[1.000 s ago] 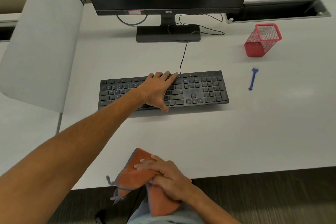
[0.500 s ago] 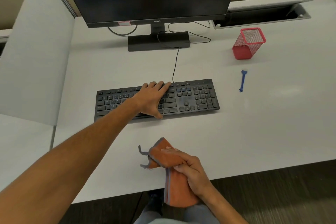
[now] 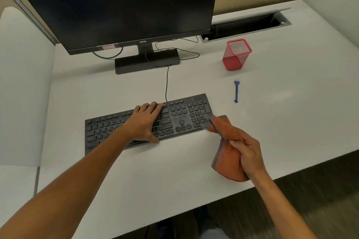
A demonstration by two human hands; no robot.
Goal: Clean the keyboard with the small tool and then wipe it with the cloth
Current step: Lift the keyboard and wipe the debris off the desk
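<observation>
bright, even light; cloth (image 3: 229, 153) seemingly motion-blurred.

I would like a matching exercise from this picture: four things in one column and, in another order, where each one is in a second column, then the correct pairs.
Column 1
1. orange cloth
2. small blue tool
3. red mesh pen holder
4. left hand

Column 2
A. standing on the desk, right of the monitor base
B. resting flat on the keyboard
C. gripped in the right hand, by the keyboard's right end
D. lying on the desk, between the pen holder and the keyboard

Pairs: 1-C, 2-D, 3-A, 4-B
</observation>
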